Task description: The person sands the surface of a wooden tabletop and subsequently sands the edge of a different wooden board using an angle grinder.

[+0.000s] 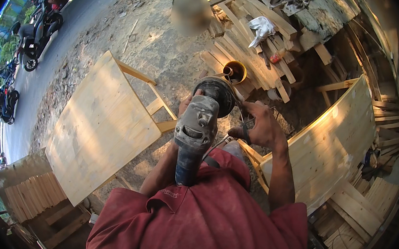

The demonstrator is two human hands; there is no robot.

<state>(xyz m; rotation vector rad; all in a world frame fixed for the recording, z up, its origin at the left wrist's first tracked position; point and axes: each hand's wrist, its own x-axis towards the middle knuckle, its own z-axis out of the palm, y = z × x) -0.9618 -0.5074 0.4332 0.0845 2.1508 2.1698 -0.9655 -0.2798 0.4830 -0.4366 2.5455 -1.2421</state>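
Note:
A dusty grey angle grinder (197, 124) stands nearly upright against my chest, handle end down, with a dark round disc (217, 93) at its far end. My left hand (185, 105) is wrapped round the grinder's left side, mostly hidden behind its body. To the right of the disc, my right hand (262, 126) has its thumb and fingers closed on a thin dark strip (245, 126). Where that strip leads is hard to make out. A grey cord (216, 146) runs below the disc. Just past the disc sits a yellow-rimmed bucket (236, 71).
Pale wooden panels on frames stand at the left (98, 124) and right (327, 146). Ahead lies a lumber pile (249, 52) with a white cloth (261, 30). More planks (359, 212) are stacked at the right. Motorcycles (40, 32) line the road (88, 6).

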